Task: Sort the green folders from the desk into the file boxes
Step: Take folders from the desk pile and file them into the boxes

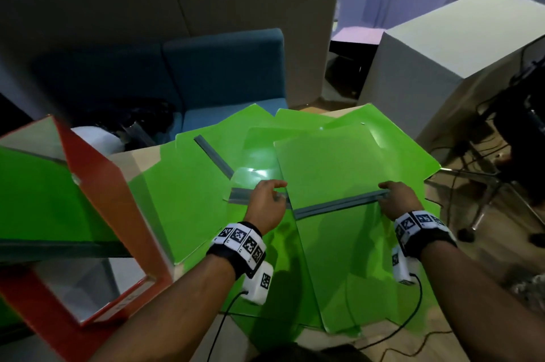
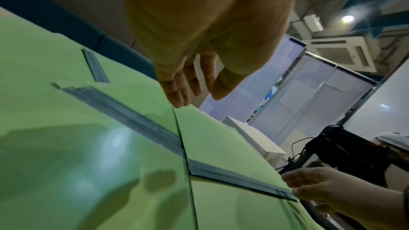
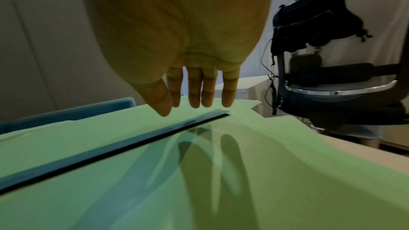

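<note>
green folders (image 1: 324, 173) overhang desk edge | hands (image 1: 267, 199) hover at spine (image 1: 339, 204)

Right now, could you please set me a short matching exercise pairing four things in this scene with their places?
Things:
1. red file box
2. right hand
3. left hand
4. blue sofa

Places:
A. beyond the desk's far edge
B. right end of the nearest grey spine bar
C. left side of the desk
D. over the spine bar left of that one

Pairs: 1-C, 2-B, 3-D, 4-A
</note>
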